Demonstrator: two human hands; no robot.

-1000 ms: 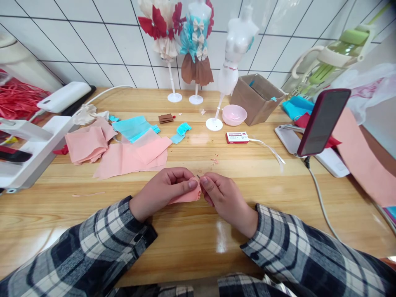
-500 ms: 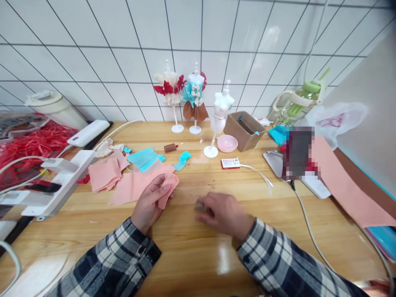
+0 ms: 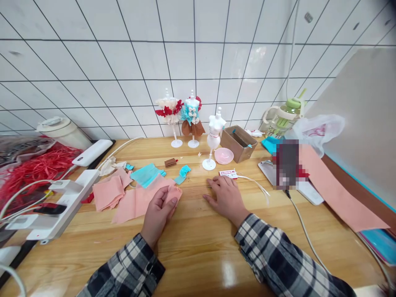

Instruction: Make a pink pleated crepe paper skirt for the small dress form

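My left hand pinches a small folded piece of pink crepe paper between thumb and fingers, just above the table. Its fingers are closed on the paper. My right hand lies palm down on the wood with its fingers stretched and apart, holding nothing that I can see. A red and white packet sits just beyond its fingers, with white strips running off to the right. Larger pink crepe paper lies beside my left hand, with a blue piece partly over it.
A bare white mini dress form stands near a pink bowl and a cardboard box. Two decorated dress forms stand behind. A power strip is at left; a cable runs along the right.
My right hand has moved slightly up and right; its fingers, curled around a blurred small grey thing before, now lie stretched on the table. My left hand keeps the pink paper. The view has tilted up.
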